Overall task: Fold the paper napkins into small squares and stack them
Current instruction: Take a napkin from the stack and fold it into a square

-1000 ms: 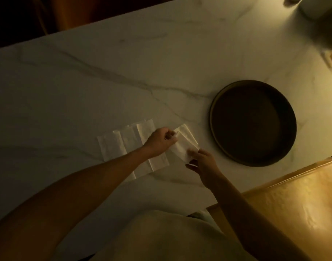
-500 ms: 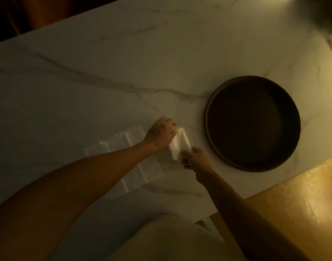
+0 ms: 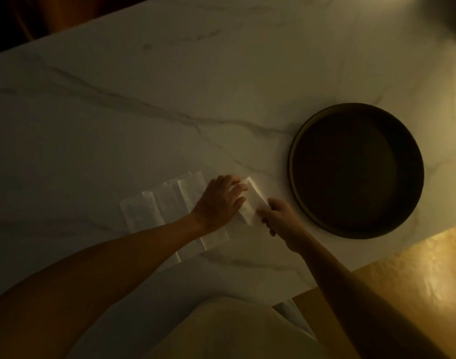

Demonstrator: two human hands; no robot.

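- A person works at a marble table [image 3: 144,104] in dim, warm light, both hands on a single paper napkin [image 3: 250,203] at the centre of the frame.
- The left hand [image 3: 218,203] lies over the napkin's left part, fingers extended and pressing down on it; the right hand [image 3: 278,218] pinches the napkin's lower right edge between curled fingertips.
- The napkin looks already narrowed into a small folded piece, lying flat or nearly so on the table between the two hands.
- The step in hand appears to be a fold being closed and creased: one hand pins the paper, the other guides the loose edge.
- The next move likely calls for lining up the edges squarely, running a firm crease, then setting the finished square aside to begin or join a stack. The thin paper could slip or skew if the pinning hand lifts too soon.
- Left of centre, partly under the left forearm, lies a fanned row of unfolded napkins [image 3: 164,206]; three overlapping sheets can be made out, though more may be hidden beneath.
- No stack of finished squares is visible, so the task seems at an early stage.
- One round dark tray [image 3: 294,161] sits empty at the right of the frame, just beside the right hand.
- One golden-toned surface [image 3: 416,275] fills the lower right corner; what it is cannot be told.
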